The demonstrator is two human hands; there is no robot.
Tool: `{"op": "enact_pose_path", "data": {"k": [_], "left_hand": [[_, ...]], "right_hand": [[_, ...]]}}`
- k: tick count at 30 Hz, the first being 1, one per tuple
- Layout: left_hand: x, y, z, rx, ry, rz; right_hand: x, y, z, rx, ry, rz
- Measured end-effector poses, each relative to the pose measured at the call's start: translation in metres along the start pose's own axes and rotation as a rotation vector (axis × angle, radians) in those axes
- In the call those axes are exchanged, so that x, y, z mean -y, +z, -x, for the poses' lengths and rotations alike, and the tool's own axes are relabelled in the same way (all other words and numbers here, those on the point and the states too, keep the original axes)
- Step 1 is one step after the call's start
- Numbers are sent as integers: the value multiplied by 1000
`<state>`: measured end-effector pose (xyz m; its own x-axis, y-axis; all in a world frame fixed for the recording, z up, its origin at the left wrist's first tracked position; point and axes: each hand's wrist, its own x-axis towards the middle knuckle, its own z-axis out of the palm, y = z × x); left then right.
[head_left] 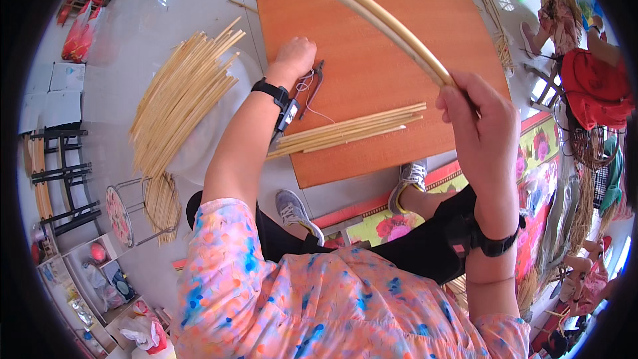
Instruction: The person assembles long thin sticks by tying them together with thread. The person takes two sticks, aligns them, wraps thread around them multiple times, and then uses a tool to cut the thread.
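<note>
My right hand point(488, 126) is closed on two pale yellow reed stalks point(392, 23), pinched at their lower ends between thumb and fingers. The stalks rise slanting to the upper left above an orange-brown tabletop point(372, 46). My left hand point(296, 57) is curled over the table's left part, its fingertips hidden from view. Just beside it lies a dark hand tool with two slim arms point(314, 95), and a thin pale cord point(304, 85) loops next to that tool. Nearer me, a small row of reed stalks point(352, 127) lies across the table's front part.
On the left, a large bundle of reed stalks point(179, 93) rests over a pale round surface point(232, 106). A round stool point(120, 216) stands below it. Shelves point(86, 279) line the lower left. Other people point(585, 279) are at the right edge, near a red cloth point(595, 86).
</note>
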<state>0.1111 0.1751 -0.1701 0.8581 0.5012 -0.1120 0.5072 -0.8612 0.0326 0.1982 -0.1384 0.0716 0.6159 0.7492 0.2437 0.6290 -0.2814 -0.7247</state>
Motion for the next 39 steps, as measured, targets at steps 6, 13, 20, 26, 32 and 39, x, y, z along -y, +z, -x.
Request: {"op": "enact_pose_path", "data": {"k": [6, 13, 20, 26, 32, 39], "left_hand": [[-5, -63, 28, -358, -70, 477], [-32, -161, 133, -510, -28, 1191], [-75, -170, 225, -569, -10, 1519], [-102, -154, 241, -601, 136, 1306], [-118, -154, 245, -427, 83, 1347], [-124, -146, 241, -392, 49, 1382]], "right_hand": [[-7, -5, 0, -77, -33, -7], [-10, -13, 0, -140, -115, 20], [-3, 10, 11, 145, 1, -109], [-5, 32, 24, 424, 80, -185], [-5, 46, 25, 430, 153, -418], [4, 57, 21, 437, 182, -477]]}}
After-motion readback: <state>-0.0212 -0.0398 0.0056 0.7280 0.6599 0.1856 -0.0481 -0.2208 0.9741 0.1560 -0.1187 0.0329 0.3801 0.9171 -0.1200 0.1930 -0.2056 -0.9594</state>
